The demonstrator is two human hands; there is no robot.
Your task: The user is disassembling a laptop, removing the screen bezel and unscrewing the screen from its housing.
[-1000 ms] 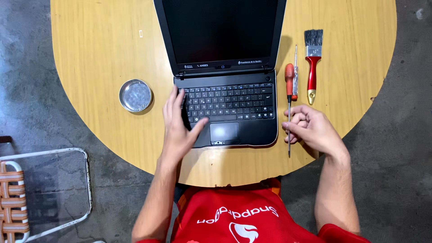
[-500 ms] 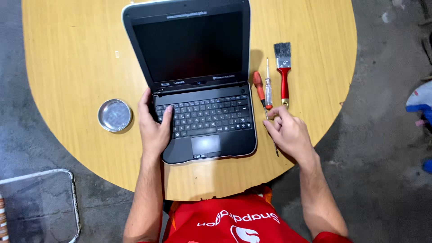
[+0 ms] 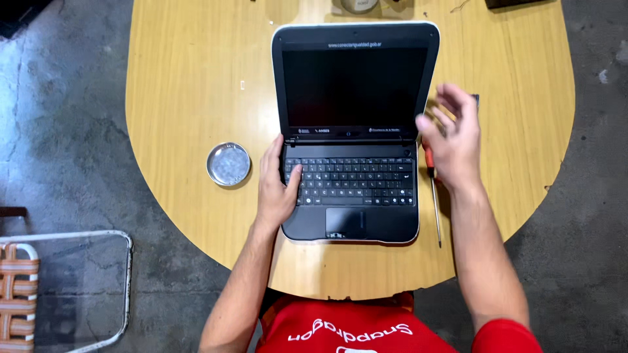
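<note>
A small black laptop (image 3: 356, 124) stands open on a round wooden table (image 3: 183, 98), its screen dark. My left hand (image 3: 276, 186) lies flat on the left edge of the keyboard, thumb on the keys. My right hand (image 3: 451, 140) hovers beside the laptop's right edge with fingers spread, holding nothing. Under it lies a red-handled screwdriver (image 3: 434, 202), its shaft pointing toward me. The hand hides the tools behind it.
A small round metal tin (image 3: 228, 164) sits on the table left of the laptop. A metal-framed chair with woven straps (image 3: 39, 287) stands on the concrete floor at the lower left. Some objects peek in at the table's far edge.
My right hand has lifted off the table near the screwdrivers and risen beside the screen, fingers opening. The left hand stays on the keyboard. The camera view has shifted, showing the whole lid.
</note>
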